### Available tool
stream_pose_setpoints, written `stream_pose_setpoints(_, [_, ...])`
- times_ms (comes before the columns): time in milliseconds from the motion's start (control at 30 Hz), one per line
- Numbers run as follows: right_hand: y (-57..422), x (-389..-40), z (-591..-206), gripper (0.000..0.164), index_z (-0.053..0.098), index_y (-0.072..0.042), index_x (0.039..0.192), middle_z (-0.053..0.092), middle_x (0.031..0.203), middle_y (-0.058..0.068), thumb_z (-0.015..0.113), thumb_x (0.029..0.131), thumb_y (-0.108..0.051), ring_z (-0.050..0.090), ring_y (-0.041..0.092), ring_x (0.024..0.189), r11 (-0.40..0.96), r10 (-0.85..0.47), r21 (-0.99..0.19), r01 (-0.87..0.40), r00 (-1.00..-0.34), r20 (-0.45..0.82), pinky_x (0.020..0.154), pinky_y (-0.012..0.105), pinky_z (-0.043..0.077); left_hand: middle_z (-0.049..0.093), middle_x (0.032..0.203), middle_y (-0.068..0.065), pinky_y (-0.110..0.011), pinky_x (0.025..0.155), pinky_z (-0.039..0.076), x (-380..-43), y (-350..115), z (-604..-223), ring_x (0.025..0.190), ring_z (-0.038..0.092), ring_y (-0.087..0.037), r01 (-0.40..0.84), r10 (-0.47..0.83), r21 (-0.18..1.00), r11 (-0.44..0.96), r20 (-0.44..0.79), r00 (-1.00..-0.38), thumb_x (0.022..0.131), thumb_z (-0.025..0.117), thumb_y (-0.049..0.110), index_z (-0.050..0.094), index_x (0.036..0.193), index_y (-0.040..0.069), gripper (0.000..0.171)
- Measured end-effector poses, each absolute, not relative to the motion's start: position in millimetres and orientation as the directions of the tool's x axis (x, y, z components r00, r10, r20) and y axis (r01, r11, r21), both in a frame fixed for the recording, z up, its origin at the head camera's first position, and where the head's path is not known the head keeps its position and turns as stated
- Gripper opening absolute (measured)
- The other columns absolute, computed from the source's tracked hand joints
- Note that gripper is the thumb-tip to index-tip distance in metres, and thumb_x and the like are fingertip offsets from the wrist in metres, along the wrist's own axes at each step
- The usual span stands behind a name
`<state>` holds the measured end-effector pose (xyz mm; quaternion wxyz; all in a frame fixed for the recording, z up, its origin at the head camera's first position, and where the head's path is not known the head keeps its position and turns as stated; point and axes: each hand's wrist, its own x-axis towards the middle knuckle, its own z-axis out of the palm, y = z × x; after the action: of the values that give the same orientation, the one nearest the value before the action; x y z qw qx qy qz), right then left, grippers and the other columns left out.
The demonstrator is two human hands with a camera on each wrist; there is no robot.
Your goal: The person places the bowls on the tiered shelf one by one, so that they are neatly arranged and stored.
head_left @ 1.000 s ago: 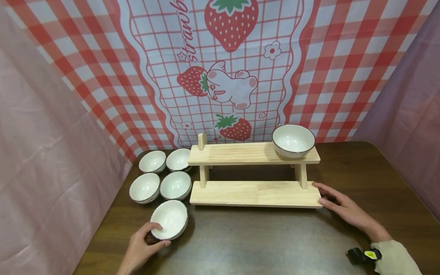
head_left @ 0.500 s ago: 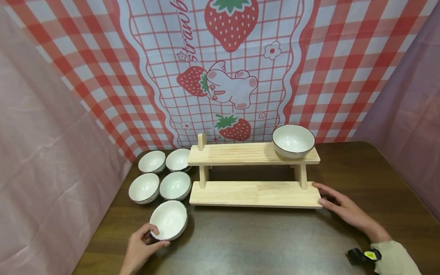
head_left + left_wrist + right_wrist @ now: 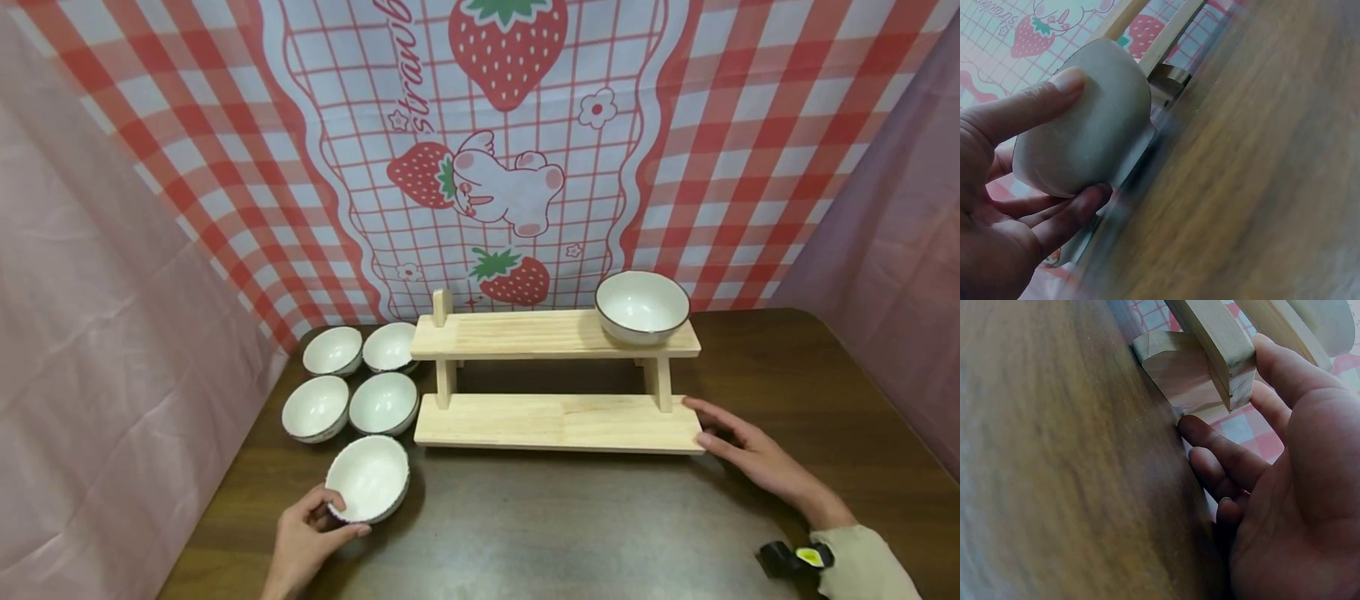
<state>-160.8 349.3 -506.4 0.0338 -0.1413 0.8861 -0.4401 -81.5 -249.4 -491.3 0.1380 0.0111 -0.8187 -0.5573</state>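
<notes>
The left hand (image 3: 303, 537) pinches a bowl (image 3: 369, 479) near the left edge of the worktop (image 3: 570, 517), just in front of four bowls (image 3: 315, 408) grouped two by two at the back left corner. Its grip is narrow across the wall, with a fingertip over the rim and the thumb outside, probably because that leaves the mouth upward and the far side free. Whether the base touches the worktop cannot be told.

The stand (image 3: 555, 421) is set toward the back edge, its long side roughly parallel to it, and one more bowl (image 3: 642, 304) sits upright near the right end of its upper shelf. The right hand (image 3: 757, 458) holds the right end of the lower shelf, thumb at the front corner and a finger at the back one, likely to steady the stand.

The left hand reaches in from the near left, fingers bent; the right comes in from the near right, its lower fingers curled close to the worktop.
</notes>
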Motion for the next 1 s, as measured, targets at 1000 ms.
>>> stream_pose_setpoints(1000, [350,-161,-509,0.051,0.039,-0.016,0.153,0.035,0.139,-0.043,0.053,0.104,-0.018,0.041,-0.023,0.115,0.556,-0.298,-0.789,-0.262,-0.949,0.105,0.081,0.012,0.045,0.065,0.076,0.003,-0.015,0.065,0.055,-88,-247,-459,0.072,0.066,-0.002,0.156,-0.216,0.959,0.235,0.208,-0.954,0.053,0.083,-0.023,0.054,0.081,-0.010,0.042])
